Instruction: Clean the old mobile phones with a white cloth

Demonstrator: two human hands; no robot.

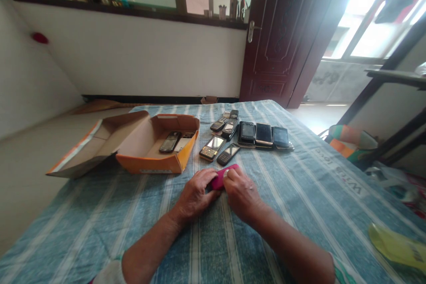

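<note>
My left hand is closed around one end of a flat pink object that looks like a mobile phone, its face hidden. A small white piece, perhaps tissue or cloth, shows at the fingertips of my right hand, which are pressed together against the pink surface. Just beyond my hands lie a gold-edged keypad phone and a dark keypad phone. Further back are several older phones, and to their right stacked touchscreen phones.
An orange cardboard box stands open at the left with phones inside; its lid leans out beside it. A striped blue cloth covers the table. A yellow item is at the right edge.
</note>
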